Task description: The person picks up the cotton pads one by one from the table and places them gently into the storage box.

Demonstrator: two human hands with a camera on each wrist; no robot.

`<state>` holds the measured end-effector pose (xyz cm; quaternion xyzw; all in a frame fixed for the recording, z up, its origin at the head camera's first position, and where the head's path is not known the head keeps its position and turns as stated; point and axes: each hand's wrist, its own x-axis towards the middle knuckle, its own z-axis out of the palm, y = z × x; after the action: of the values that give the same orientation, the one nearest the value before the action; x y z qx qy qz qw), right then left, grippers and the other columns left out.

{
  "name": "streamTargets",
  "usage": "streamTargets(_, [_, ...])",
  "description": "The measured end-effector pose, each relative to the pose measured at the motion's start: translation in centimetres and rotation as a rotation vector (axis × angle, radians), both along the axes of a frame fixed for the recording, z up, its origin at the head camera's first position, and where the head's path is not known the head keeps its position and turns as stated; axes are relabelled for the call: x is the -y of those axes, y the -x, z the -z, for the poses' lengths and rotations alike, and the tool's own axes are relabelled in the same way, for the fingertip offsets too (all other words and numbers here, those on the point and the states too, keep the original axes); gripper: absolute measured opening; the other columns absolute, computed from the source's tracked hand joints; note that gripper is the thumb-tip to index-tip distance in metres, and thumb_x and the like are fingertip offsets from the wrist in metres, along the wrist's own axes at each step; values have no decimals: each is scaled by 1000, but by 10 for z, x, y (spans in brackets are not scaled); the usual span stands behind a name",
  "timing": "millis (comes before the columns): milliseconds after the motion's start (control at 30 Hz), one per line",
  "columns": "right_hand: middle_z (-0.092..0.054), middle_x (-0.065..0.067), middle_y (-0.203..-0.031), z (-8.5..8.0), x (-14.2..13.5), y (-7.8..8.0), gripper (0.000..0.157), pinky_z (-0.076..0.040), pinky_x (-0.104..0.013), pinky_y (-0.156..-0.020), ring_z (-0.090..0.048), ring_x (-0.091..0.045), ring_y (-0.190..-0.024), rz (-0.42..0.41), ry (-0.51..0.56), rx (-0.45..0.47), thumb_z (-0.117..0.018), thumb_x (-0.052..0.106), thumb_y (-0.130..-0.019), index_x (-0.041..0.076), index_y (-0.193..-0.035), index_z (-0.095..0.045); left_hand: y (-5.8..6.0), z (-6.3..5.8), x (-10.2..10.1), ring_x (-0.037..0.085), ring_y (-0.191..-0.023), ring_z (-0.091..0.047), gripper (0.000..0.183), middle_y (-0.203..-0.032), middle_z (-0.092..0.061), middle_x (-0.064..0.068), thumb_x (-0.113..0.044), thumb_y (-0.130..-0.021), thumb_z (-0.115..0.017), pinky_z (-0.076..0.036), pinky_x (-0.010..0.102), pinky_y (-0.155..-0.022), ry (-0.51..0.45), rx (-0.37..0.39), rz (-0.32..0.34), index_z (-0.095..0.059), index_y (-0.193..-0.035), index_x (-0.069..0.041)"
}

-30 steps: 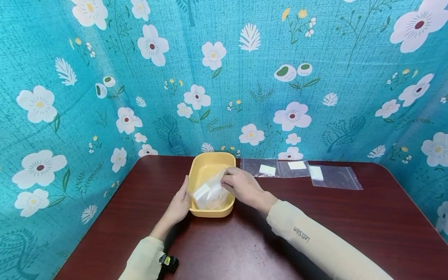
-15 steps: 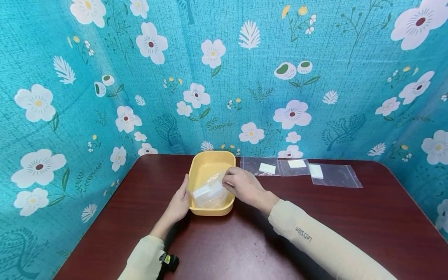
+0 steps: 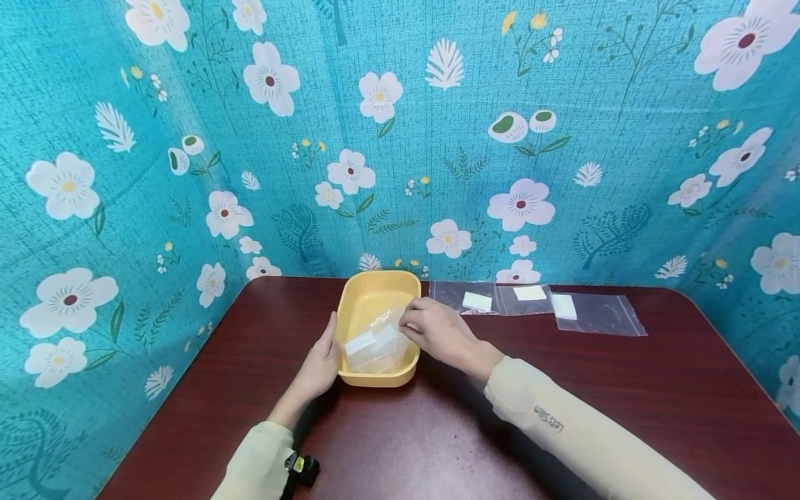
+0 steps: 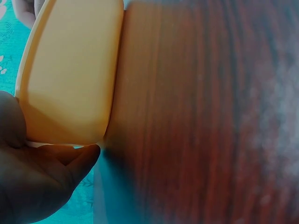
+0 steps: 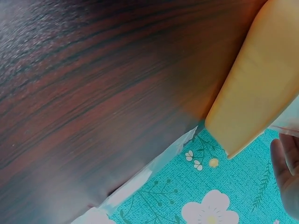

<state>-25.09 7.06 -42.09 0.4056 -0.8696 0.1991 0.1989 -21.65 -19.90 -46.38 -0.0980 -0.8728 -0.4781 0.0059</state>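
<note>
A yellow plastic tub (image 3: 359,298) stands at the table's back edge. My left hand (image 3: 319,364) grips its left wall; in the left wrist view the thumb and fingers (image 4: 84,161) are about its edge. Inside the tub's near half lie clear plastic bags (image 3: 381,354) with a white label (image 3: 360,342); how many is hard to tell. My right hand (image 3: 440,332) is over the tub's right rim and pinches the edge of a clear bag. In the right wrist view that hand (image 5: 289,172) shows only partly, beside a strip of bag (image 5: 287,126).
Three clear bags with white labels lie in a row to the tub's right: the left bag (image 3: 446,295), the middle bag (image 3: 540,307) and the right bag (image 3: 600,316). A blue flowered curtain (image 3: 400,173) hangs behind the dark red table (image 3: 562,389).
The bag's upper part has sunk lower into the tub since a second ago. My right hand has shifted slightly to the right. My left hand stays on the tub.
</note>
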Motion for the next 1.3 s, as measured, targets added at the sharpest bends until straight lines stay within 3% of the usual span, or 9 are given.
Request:
streamTargets(333, [-67, 1, -95, 3, -23, 2, 9, -55, -33, -76, -64, -16, -85, 80, 86, 9, -79, 17, -88, 14, -96, -79, 1, 2, 0, 35, -148, -19, 60, -164, -17, 22, 3, -105, -33, -18, 51, -118, -16, -15, -6, -11, -160, -1])
streamTargets(567, [-68, 0, -96, 5, -57, 3, 13, -57, -37, -79, -67, -18, -88, 177, 62, 43, -78, 19, -89, 14, -102, -78, 1, 0, 0, 32, -149, -18, 61, -165, -15, 19, 2, -105, -32, -18, 50, -119, -11, 8, -10, -9, -161, -4])
streamTargets(967, [-68, -7, -96, 15, -137, 4, 19, -57, -46, -76, -66, -24, -86, 314, 14, 94, -78, 19, -89, 10, -105, -78, 1, 1, 1, 29, -151, -13, 61, -167, -10, 14, -2, -107, -31, -17, 49, -119, -17, 59, -12, -5, -162, -8])
streamTargets(1300, [-67, -12, -98, 21, -210, 5, 25, -55, -51, -74, -63, -28, -83, 466, -29, 106, -79, 17, -87, 5, -110, -77, 2, 2, 1, 31, -151, -13, 60, -166, -11, 15, 0, -106, -31, -17, 51, -119, -20, 36, 0, -7, -161, -6])
